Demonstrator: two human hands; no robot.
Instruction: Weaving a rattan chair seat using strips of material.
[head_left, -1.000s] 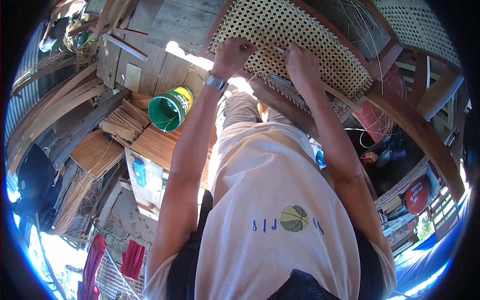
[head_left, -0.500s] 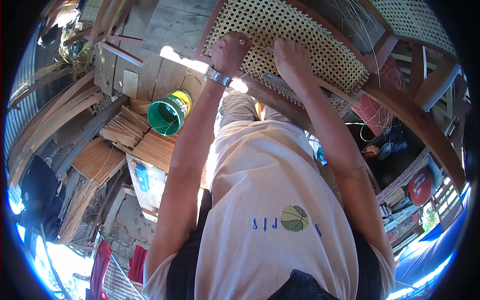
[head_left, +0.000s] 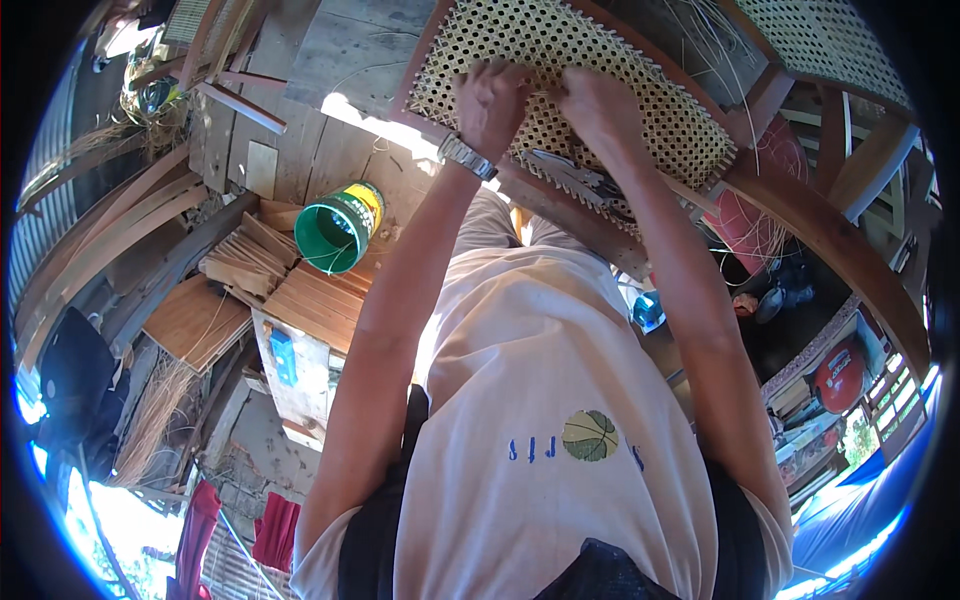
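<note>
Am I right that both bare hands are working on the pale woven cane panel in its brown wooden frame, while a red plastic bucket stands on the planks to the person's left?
Not quite: the head view shows the plastic bucket is green, not red. Both the left hand and right hand are on the pale woven cane panel.

Single head-worn fisheye cam, looking steeply down the person's own torso and arms; straight edges bend twd the round black rim. Both forearms enter from the near edge and run to the far centre, where the left hand [head_left: 490, 100] and right hand [head_left: 598, 105] sit on a woven cane panel [head_left: 600, 60], fairly close. Only one view, so no overlap w/ another.
</note>
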